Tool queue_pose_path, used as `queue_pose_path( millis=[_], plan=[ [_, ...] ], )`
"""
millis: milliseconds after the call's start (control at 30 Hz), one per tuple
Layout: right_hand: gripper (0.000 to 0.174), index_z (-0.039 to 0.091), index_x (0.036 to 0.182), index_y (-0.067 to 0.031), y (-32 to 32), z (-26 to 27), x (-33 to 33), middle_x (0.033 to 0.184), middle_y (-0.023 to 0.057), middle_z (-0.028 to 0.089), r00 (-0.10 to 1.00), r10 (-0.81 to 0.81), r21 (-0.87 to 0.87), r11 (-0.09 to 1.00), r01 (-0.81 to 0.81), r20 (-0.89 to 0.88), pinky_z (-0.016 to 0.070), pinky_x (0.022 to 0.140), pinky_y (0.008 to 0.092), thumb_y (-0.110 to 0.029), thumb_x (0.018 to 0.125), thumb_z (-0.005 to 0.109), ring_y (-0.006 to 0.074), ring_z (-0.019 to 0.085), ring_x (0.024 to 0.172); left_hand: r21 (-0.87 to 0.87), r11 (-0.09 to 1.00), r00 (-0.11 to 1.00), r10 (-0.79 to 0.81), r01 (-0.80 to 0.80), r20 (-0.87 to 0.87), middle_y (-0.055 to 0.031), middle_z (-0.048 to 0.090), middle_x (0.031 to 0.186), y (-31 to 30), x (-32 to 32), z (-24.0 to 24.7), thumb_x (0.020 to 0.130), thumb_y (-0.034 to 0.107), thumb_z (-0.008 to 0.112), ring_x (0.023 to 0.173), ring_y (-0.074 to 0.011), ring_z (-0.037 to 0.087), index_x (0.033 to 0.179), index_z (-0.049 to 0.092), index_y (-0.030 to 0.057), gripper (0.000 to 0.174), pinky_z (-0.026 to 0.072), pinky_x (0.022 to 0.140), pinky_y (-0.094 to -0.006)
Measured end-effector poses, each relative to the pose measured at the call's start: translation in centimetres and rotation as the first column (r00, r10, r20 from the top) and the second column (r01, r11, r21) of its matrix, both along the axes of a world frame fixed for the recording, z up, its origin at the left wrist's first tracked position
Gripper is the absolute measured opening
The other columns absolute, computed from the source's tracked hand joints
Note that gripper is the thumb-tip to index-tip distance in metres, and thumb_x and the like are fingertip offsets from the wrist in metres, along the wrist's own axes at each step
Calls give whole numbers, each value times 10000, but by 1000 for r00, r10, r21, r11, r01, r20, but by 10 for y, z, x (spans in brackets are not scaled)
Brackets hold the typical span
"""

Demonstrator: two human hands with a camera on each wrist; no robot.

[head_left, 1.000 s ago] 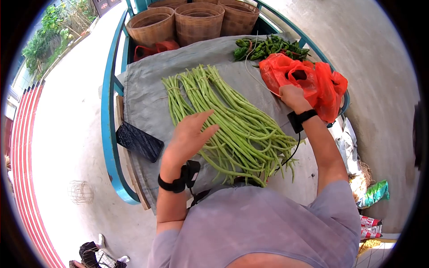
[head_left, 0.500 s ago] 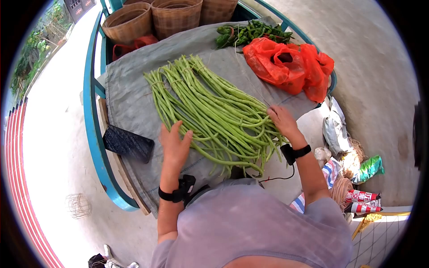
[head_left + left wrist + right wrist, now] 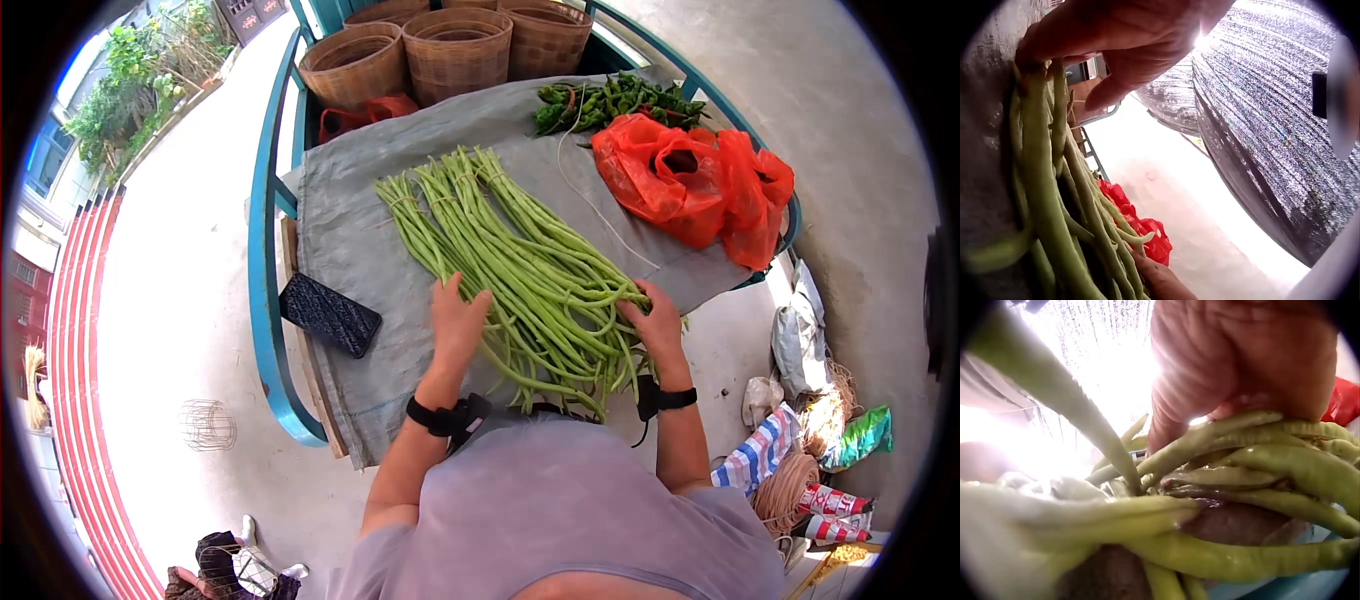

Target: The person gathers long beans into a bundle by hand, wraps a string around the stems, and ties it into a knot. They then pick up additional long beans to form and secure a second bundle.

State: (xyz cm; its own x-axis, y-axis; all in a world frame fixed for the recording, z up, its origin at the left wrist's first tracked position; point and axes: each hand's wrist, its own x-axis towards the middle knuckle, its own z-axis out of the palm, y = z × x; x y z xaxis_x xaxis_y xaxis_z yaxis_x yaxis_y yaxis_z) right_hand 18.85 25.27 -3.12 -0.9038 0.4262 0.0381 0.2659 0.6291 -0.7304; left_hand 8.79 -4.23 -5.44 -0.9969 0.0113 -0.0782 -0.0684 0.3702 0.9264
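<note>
A heap of long green yardlong beans [image 3: 530,265] lies on a grey cloth [image 3: 335,200], tied in bundles near the far ends. At its left edge my left hand [image 3: 458,325] touches the beans, thumb and forefinger spread apart. The left wrist view shows those fingers [image 3: 1066,37] against the outermost beans, thumb hanging apart. My right hand [image 3: 657,325] holds the beans' loose ends at the right edge, fingers curled over them. In the right wrist view the right hand [image 3: 1229,362] sits over several bean ends; its fingertips are partly hidden.
A dark phone [image 3: 330,315] lies left of the beans. Green peppers [image 3: 620,103] and red plastic bags [image 3: 690,185] lie at the back right. Wicker baskets [image 3: 458,50] stand behind, within the cart's blue rail [image 3: 265,230]. Sacks and a rope coil [image 3: 785,490] are on the ground at right.
My right hand left the red bag and came down to the beans' right edge, where it now holds them. My left hand lowered from above the beans to their left edge.
</note>
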Motion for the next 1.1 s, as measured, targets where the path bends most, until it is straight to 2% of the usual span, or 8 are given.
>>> queue_pose_path(
  millis=[33, 133, 400, 500, 600, 700, 867, 1100],
  plan=[
    [373, 655, 1085, -43, -1, 2, -1, 939, 79, 680, 999, -11, -86, 996, 7, -45, 474, 771, 277, -261, 791, 729, 147, 624, 845, 64, 998, 999, -5, 2, 37, -237, 450, 1315, 4, -1, 4, 803, 270, 682, 1235, -362, 433, 1294, 479, -67, 629, 371, 1011, -415],
    [360, 646, 1094, -26, 10, 4, -7, 925, 39, 676, 999, 15, -286, 958, -1, 47, 473, 759, 260, -206, 795, 736, 101, 597, 836, 262, 964, 993, 7, -37, 115, -231, 447, 1319, 18, -11, -3, 803, 260, 682, 1236, -328, 441, 1295, 472, -81, 635, 378, 1001, -392],
    [483, 601, 1178, -32, 42, 3, -30, 1057, 126, 673, 994, 83, -8, 997, -83, 68, 487, 788, 353, -249, 773, 749, 277, 648, 932, 550, 835, 951, -150, -25, 270, -171, 414, 1376, 25, -7, 11, 884, 223, 614, 1266, -258, 374, 1414, 355, -31, 643, 280, 1057, -353],
    [513, 581, 1216, -50, 53, -13, -25, 1173, 150, 620, 986, 145, -43, 988, -149, -82, 468, 854, 381, -209, 755, 739, 329, 596, 1036, 481, 873, 962, -197, 83, 191, -186, 312, 1471, 2, 3, 10, 878, 313, 617, 1363, -281, 298, 1391, 426, 34, 615, 254, 1096, -351],
    [543, 567, 1234, -69, 44, 51, -2, 1218, 149, 581, 961, 231, 369, 889, -271, 150, 442, 909, 393, -190, 732, 736, 346, 542, 1098, 111, 992, 991, -65, 52, 116, -194, 429, 1401, -18, 9, 47, 893, 287, 603, 1309, -267, 391, 1325, 505, 38, 508, 311, 1063, -341],
    [477, 575, 1206, -88, 26, 105, 4, 1178, 129, 592, 951, 280, 319, 896, -308, 129, 430, 910, 403, -160, 753, 704, 323, 536, 1097, 30, 987, 987, -158, 157, 33, -190, 547, 1289, -29, 9, 100, 886, 271, 616, 1216, -265, 499, 1260, 556, 35, 446, 387, 1001, -345],
    [391, 601, 1149, -99, -28, 173, 7, 1011, 98, 653, 825, 560, 452, 756, -473, -74, 458, 813, 396, -184, 780, 698, 320, 597, 961, -113, 945, 951, -303, 308, 54, -158, 559, 1281, -33, -17, 81, 890, 254, 627, 1215, -234, 498, 1272, 551, 30, 449, 404, 979, -348],
    [233, 636, 1005, -92, -72, 166, -96, 859, 98, 665, 854, 499, 592, 648, -479, 144, 472, 708, 422, -228, 816, 636, 300, 631, 839, -477, 755, 816, -565, 450, -125, -137, 498, 1363, 1, -52, 48, 875, 344, 621, 1361, -335, 340, 1310, 509, 70, 526, 279, 1077, -493]
  ],
)
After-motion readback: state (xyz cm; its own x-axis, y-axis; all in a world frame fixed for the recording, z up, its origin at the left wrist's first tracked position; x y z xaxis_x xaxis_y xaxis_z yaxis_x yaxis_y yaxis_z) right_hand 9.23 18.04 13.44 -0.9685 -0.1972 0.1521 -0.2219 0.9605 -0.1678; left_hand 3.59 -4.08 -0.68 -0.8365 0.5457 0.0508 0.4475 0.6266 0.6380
